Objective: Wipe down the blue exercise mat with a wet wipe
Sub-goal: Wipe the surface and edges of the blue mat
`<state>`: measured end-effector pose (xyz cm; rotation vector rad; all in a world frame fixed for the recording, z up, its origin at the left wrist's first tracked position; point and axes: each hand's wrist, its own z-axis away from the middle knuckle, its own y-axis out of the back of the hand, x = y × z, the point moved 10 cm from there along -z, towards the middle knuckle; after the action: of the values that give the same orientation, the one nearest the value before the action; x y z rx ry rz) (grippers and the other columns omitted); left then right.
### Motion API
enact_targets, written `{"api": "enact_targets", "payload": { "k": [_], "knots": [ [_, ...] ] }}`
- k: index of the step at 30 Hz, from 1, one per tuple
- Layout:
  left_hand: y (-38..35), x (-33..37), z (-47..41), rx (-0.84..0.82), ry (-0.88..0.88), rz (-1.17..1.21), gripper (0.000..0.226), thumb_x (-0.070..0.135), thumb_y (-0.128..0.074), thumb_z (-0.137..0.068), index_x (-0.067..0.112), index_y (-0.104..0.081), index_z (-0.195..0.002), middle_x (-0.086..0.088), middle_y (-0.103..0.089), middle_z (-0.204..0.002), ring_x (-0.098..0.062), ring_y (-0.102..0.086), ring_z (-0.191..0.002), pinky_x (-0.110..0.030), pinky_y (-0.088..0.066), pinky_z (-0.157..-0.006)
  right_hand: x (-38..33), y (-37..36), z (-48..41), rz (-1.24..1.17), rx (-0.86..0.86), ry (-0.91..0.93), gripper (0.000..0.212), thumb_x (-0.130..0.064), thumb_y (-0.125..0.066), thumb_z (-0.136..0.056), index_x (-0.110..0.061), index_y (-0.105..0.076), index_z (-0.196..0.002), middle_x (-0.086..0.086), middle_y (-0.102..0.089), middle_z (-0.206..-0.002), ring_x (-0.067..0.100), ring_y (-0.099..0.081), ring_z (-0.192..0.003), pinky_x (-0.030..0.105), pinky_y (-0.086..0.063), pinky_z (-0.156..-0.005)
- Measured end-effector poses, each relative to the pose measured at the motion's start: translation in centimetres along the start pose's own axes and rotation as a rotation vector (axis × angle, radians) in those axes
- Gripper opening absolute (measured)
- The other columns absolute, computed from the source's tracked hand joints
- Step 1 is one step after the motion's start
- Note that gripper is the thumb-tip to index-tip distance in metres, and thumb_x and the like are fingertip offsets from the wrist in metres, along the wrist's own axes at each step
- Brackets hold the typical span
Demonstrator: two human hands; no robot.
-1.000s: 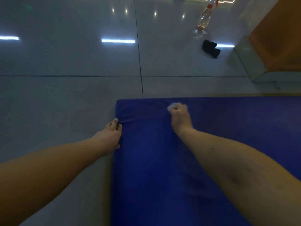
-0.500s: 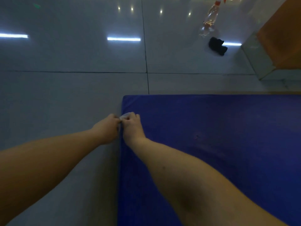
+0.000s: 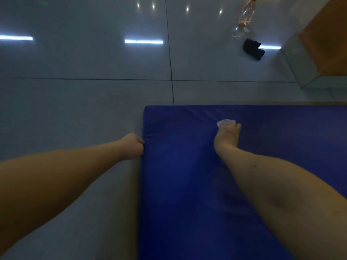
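On the tiled floor [image 3: 75, 113], the blue exercise mat [image 3: 184, 194] lies flat, its far left corner near the middle of the view; the right hand [image 3: 228, 136] rests on the mat close to the far edge and well in from the left edge; its grip is closed round the bunched wet wipe [image 3: 223, 122], which shows pale beyond the knuckles and is pressed to the blue surface; the left hand [image 3: 132, 146] sits at the mat's left edge, its grip curled tight and pinching the cover there, where a small crease runs inward.

Change: half a second ago the wipe was at the left edge, with the right hand touching the left; it now stands well apart from the left hand, back about where it was a second ago; the left hand has kept its place.

Reading: one stroke along the far strip has gone out to the left edge and come back, so wiping is under way and the band by the far edge is being covered; the large near part of the mat probably remains to be done; the left hand appears to steady the mat against the drag.

Beyond, a spray bottle [image 3: 244, 17] and a black cloth [image 3: 252, 48] lie on the floor, well apart from the mat.
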<state>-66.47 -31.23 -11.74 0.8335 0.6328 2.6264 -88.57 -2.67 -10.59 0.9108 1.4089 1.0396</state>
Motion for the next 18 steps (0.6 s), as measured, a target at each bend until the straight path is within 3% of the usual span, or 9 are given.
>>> {"api": "enact_targets", "payload": {
  "k": [3, 5, 8, 10, 13, 16, 18],
  "knots": [
    [-0.1, 0.6, 0.3, 0.002, 0.007, -0.004, 0.032, -0.006, -0.049, -0.088, -0.002, -0.072, -0.110, -0.015, -0.068, -0.108, -0.026, -0.064, -0.096, -0.032, -0.051, -0.080, -4.0, -2.4, 2.2, 0.004, -0.102, 0.040, 0.035, -0.007, -0.052, -0.094, -0.012, -0.060, -0.128, 0.014, -0.047, -0.136, 0.028, -0.039, -0.122, 0.028, -0.030, -0.097],
    [-0.1, 0.5, 0.4, 0.006, 0.015, 0.020, 0.033, -0.007, -0.048, -0.088, -0.003, -0.072, -0.109, -0.015, -0.068, -0.109, -0.027, -0.063, -0.098, -0.032, -0.049, -0.081, -10.3, -5.6, 5.3, -0.002, -0.205, 0.247, 0.032, -0.006, -0.054, -0.092, -0.013, -0.064, -0.122, 0.011, -0.050, -0.131, 0.023, -0.042, -0.118, 0.019, -0.025, -0.089],
    [0.2, -0.5, 0.0, 0.017, 0.021, 0.070, 0.028, -0.007, -0.051, -0.088, -0.003, -0.071, -0.106, -0.018, -0.070, -0.105, -0.031, -0.067, -0.099, -0.040, -0.057, -0.085, -20.0, -9.3, 12.8, -0.082, -0.362, 0.581, 0.026, -0.010, -0.057, -0.093, -0.012, -0.065, -0.117, 0.009, -0.054, -0.125, 0.007, -0.043, -0.093, 0.005, -0.031, -0.083],
    [0.1, -1.3, 0.1, 0.012, 0.041, 0.122, 0.026, -0.004, -0.055, -0.091, 0.001, -0.070, -0.111, -0.019, -0.071, -0.105, -0.030, -0.069, -0.097, -0.044, -0.059, -0.088, -22.7, -9.5, 15.6, -0.080, -0.387, 0.643, 0.027, -0.017, -0.059, -0.095, -0.014, -0.062, -0.122, 0.009, -0.051, -0.121, 0.012, -0.041, -0.096, 0.015, -0.039, -0.092],
    [-0.3, -1.3, 0.4, 0.018, 0.037, 0.186, 0.029, -0.005, -0.051, -0.095, 0.004, -0.069, -0.117, -0.015, -0.070, -0.109, -0.029, -0.068, -0.102, -0.040, -0.058, -0.090, -21.5, -7.9, 14.8, -0.080, -0.332, 0.717, 0.036, -0.015, -0.059, -0.097, -0.013, -0.057, -0.132, 0.008, -0.049, -0.127, 0.022, -0.045, -0.110, 0.035, -0.046, -0.098],
    [-0.1, -0.9, 0.7, 0.061, 0.054, 0.191, 0.032, -0.006, -0.055, -0.091, 0.002, -0.070, -0.118, -0.014, -0.066, -0.111, -0.031, -0.064, -0.104, -0.040, -0.056, -0.091, -15.7, -5.9, 10.1, -0.126, -0.269, 0.599, 0.030, -0.004, -0.051, -0.096, -0.015, -0.062, -0.121, 0.002, -0.050, -0.124, 0.019, -0.044, -0.112, 0.034, -0.044, -0.099],
    [0.0, -0.6, 0.6, 0.067, 0.060, 0.177, 0.025, -0.003, -0.059, -0.089, 0.005, -0.071, -0.110, -0.014, -0.066, -0.109, -0.027, -0.064, -0.094, -0.036, -0.056, -0.082, -10.3, -3.7, 6.6, -0.062, -0.210, 0.479, 0.033, 0.003, -0.051, -0.094, -0.019, -0.063, -0.116, -0.002, -0.050, -0.122, 0.013, -0.044, -0.107, 0.028, -0.042, -0.098]
  ]
}}
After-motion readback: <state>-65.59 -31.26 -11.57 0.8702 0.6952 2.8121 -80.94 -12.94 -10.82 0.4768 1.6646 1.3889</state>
